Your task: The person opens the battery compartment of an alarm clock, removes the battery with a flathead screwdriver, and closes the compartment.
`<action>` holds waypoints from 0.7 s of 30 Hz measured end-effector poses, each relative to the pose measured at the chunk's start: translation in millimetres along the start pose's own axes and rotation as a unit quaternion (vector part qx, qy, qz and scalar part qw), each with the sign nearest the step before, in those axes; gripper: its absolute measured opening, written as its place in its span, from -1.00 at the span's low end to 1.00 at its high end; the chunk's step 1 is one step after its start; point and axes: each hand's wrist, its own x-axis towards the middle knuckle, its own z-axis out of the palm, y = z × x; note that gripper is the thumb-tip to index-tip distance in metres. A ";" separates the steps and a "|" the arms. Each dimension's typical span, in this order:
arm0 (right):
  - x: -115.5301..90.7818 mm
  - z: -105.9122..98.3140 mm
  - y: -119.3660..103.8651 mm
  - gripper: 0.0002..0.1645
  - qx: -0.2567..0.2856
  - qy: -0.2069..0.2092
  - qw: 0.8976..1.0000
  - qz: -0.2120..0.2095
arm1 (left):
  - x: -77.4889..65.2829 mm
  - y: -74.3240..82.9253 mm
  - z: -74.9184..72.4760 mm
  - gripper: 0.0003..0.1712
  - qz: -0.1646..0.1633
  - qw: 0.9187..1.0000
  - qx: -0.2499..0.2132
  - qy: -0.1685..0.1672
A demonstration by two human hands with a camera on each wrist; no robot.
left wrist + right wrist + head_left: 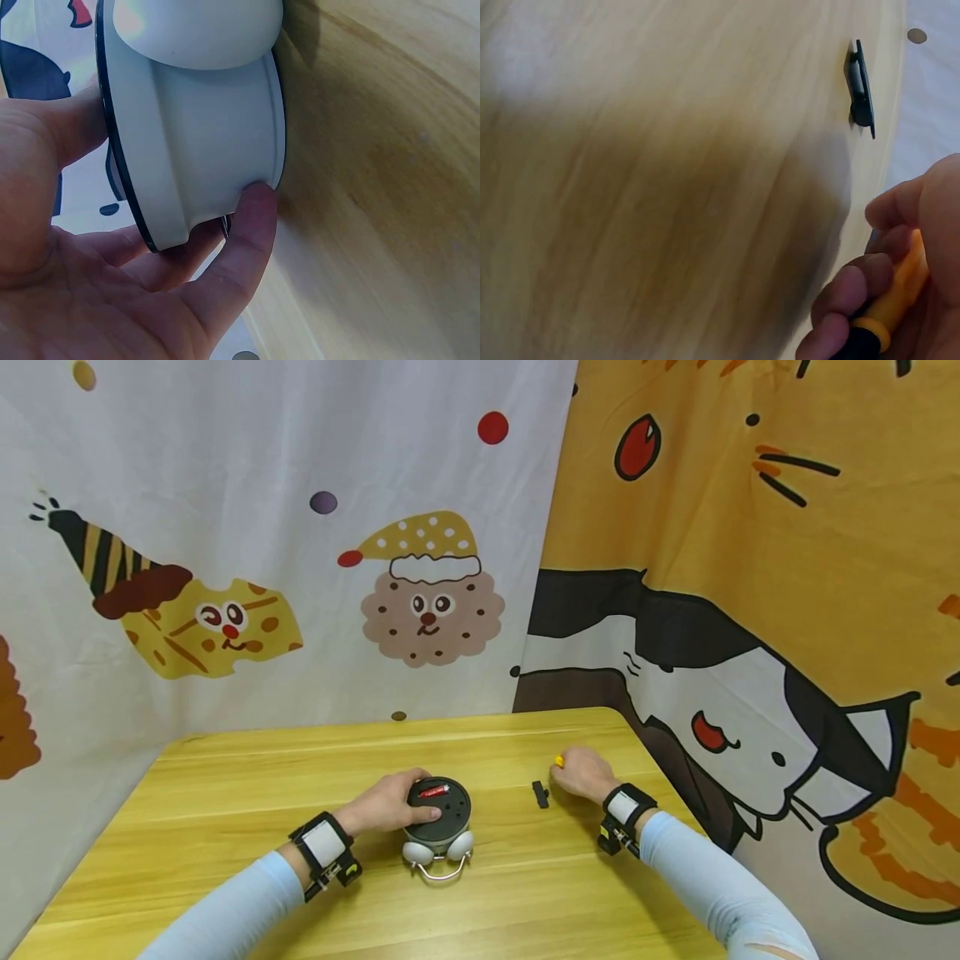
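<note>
The left hand (381,803) has its grip closed around the left side of a round alarm clock (447,827), thumb across the back, fingers along the casing. The clock is at the middle of the desk (300,760), back up, its two bells (460,846) and metal loop (444,877) toward the near side, a red battery (433,791) showing in the back. Well apart on the right, the right hand (587,772) has its grip curled around a yellow-and-black handle (896,296), its tip hidden. A small black piece (539,794) lies on the desk between clock and right hand, nearer the hand.
</note>
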 end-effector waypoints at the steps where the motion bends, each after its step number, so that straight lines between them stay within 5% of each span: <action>1: 0.2 0.4 1.2 -0.58 -0.001 -0.007 1.000 0.006 | -0.4 0.4 0.2 -0.18 -0.002 1.000 0.000 0.000; 11: 0.3 -0.3 3.6 -0.60 -0.010 -0.034 0.999 0.034 | -1.2 3.1 -0.3 -0.19 0.002 1.000 -0.002 0.001; 21: -4.9 -5.4 -1.0 -0.61 0.001 -0.033 0.999 0.019 | -1.7 1.1 0.6 -0.19 0.003 1.000 0.007 0.002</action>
